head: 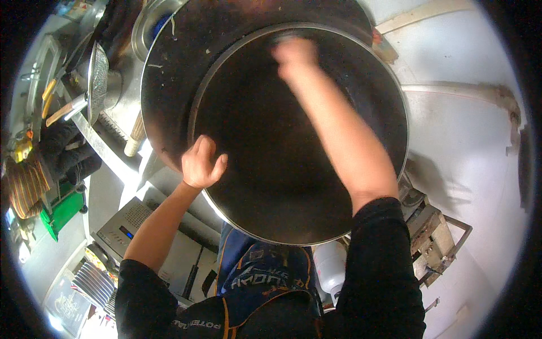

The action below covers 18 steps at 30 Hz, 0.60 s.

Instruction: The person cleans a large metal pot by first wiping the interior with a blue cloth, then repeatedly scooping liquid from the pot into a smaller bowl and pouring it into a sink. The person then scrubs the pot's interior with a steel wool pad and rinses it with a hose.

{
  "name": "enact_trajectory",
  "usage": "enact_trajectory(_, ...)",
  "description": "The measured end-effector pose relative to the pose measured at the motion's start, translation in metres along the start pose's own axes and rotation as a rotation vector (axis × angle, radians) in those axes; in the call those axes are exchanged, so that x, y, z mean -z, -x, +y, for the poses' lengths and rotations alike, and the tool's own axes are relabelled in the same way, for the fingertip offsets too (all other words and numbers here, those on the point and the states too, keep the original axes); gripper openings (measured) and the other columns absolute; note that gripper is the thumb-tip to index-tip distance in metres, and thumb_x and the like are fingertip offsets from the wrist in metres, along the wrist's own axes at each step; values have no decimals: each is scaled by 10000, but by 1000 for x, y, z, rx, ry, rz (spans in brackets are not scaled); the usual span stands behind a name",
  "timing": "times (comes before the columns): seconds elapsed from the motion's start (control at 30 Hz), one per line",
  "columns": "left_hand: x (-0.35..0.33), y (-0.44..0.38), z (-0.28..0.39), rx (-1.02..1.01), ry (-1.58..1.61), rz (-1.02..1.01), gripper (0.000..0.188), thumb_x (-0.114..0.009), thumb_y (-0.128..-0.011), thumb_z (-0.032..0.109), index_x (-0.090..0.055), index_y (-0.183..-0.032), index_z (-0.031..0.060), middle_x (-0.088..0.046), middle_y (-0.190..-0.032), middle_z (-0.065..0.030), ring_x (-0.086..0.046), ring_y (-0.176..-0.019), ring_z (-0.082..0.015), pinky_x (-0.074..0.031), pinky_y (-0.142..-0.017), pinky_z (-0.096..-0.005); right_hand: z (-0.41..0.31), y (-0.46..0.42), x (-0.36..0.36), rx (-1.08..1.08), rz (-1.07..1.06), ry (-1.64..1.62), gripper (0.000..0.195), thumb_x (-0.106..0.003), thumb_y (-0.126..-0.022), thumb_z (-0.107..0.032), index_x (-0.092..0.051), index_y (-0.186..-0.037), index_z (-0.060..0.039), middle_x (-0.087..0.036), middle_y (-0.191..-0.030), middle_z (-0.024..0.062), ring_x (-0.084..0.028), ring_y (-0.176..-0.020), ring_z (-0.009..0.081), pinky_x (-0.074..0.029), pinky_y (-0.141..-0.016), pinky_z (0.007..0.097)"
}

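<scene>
A large round dark metal pan with a pale rim fills the middle of the view, in front of my body. My left hand grips its rim at the lower left, thumb towards the inside. Blurred by motion, my right hand reaches over the pan's far inner side, fingers curled. Something small and dark shows at its fingers, too blurred to name. Behind and partly under this pan lies another wide dark pan, with a few pale scraps on its surface.
At the left are a wire-mesh strainer with a wooden handle, a metal bowl and a wooden rod. Lower left stands a grey appliance with a lit display. A white wall rises at the right, beside a metal frame.
</scene>
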<state>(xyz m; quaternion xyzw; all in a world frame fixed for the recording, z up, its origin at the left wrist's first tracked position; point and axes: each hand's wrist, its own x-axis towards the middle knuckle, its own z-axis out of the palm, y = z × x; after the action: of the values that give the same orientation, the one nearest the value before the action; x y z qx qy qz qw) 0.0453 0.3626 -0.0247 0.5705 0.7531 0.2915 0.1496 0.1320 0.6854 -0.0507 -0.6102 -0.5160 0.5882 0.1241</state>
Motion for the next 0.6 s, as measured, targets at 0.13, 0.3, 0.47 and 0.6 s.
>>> enact_trajectory(0.13,0,-3,5,5,-24,11,304,-643,-860,288,-476,-843,33,-477,-758,-138,-500,-617,-367,-417,-540,-417,33,17,-137,264,109,-14,222,-542,-847,-110,-695,-945,17,-695,-984,199,-638,-884,336,-492,-764,525)
enact_trajectory(0.3,0,0,2,-16,-5,42,290,-657,-847,274,-492,-847,36,-480,-747,-129,-509,-605,-349,-420,-536,-416,47,-64,124,-64,182,-829,167,-624,-912,-152,-660,-1020,-29,-677,-1027,137,-647,-863,256,-530,-687,423)
enact_trajectory(0.47,5,2,0,1,-5,40,291,-656,-850,277,-500,-836,32,-479,-749,-136,-512,-611,-352,-423,-544,-415,39,-37,148,-166,536,-1023,256,-472,-991,-78,-621,-1181,7,-658,-1164,138,-663,-983,283,-574,-842,387)
enact_trajectory(0.6,-1,3,-1,38,-2,32,282,-692,-815,291,-526,-844,64,-515,-771,-124,-551,-643,-360,-454,-553,-437,50,-42,-59,-203,152,-508,269,-518,-976,-269,-649,-1110,-77,-668,-1068,141,-628,-938,288,-516,-816,430)
